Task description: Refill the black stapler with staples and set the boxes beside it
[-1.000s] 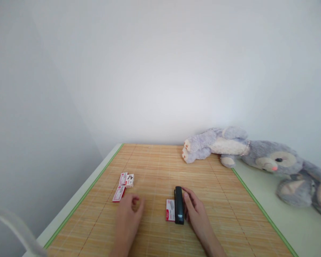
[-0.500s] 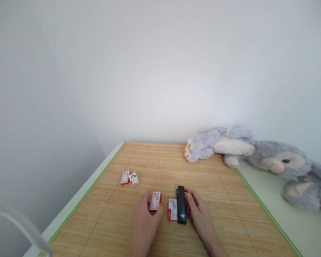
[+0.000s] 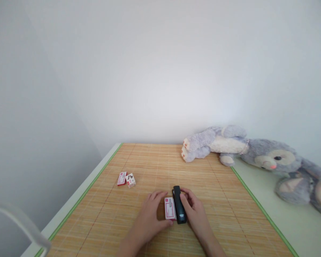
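A black stapler [image 3: 178, 208] lies lengthwise on the bamboo mat [image 3: 230, 214]. My right hand [image 3: 195, 212] grips it from the right, fingers curled over its far end. A red-and-white staple box [image 3: 169, 208] sits tight against the stapler's left side. My left hand [image 3: 149, 217] holds this box, with fingers past its far end and the thumb at its near end. A red edge shows under the box's near end; I cannot tell whether another box lies beneath it.
Two more small red-and-white boxes [image 3: 122, 178] [image 3: 130, 180] lie side by side at the mat's left. A grey plush rabbit [image 3: 256, 153] sprawls along the back right, partly off the mat. A white curved bar [image 3: 21, 225] crosses the lower left corner.
My left hand picked up a staple box from the left group and carried it right, up against the stapler where another box lay. My right hand stayed on the stapler.
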`<action>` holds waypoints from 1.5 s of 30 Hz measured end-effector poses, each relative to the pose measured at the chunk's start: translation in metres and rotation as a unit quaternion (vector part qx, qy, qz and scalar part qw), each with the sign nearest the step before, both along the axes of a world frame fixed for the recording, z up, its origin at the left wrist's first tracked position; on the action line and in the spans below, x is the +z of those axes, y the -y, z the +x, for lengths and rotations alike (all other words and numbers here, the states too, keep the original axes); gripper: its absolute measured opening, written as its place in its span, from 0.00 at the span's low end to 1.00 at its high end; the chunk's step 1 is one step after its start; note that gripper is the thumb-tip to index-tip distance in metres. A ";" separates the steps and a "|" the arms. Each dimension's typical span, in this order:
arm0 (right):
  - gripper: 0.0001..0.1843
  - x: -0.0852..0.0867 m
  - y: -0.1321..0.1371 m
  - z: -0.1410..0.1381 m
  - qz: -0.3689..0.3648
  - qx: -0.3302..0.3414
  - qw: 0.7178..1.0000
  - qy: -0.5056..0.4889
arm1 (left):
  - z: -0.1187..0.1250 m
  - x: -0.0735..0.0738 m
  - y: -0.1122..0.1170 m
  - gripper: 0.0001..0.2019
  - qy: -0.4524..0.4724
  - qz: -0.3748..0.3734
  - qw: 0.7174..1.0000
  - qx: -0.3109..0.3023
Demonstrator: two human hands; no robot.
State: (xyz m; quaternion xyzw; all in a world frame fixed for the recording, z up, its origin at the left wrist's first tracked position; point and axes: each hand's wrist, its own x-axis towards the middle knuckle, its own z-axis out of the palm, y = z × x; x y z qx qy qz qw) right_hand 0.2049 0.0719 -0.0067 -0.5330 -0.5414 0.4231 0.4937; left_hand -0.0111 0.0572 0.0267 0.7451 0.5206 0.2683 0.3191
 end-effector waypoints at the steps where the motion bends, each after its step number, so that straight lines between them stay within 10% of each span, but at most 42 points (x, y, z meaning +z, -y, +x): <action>1: 0.30 -0.001 0.000 0.000 -0.002 0.005 1.000 0.006 | 0.002 0.002 -0.004 0.38 0.000 0.005 1.000 -0.023; 15: 0.26 0.000 0.002 -0.002 0.015 0.013 1.000 0.015 | 0.007 -0.001 -0.015 0.38 -0.001 0.023 0.996 -0.084; 20: 0.27 -0.003 0.000 -0.002 0.013 0.008 1.000 -0.005 | -0.056 -0.003 -0.037 0.18 -0.010 0.136 0.979 0.149; 24: 0.28 -0.003 0.001 -0.001 0.007 0.010 1.000 -0.012 | -0.130 -0.003 -0.068 0.22 -0.042 0.150 0.947 0.282; 34: 0.28 -0.005 0.000 -0.001 -0.004 0.009 1.000 -0.012 | -0.190 -0.012 -0.079 0.33 -0.070 0.092 0.961 0.250; 37: 0.28 -0.005 -0.001 -0.002 -0.006 0.013 1.000 -0.004 | -0.170 -0.007 -0.054 0.34 -0.038 0.099 0.961 0.254; 45: 0.28 -0.005 -0.001 -0.002 -0.014 0.016 1.000 -0.012 | -0.016 0.019 -0.011 0.29 0.027 0.032 0.998 -0.038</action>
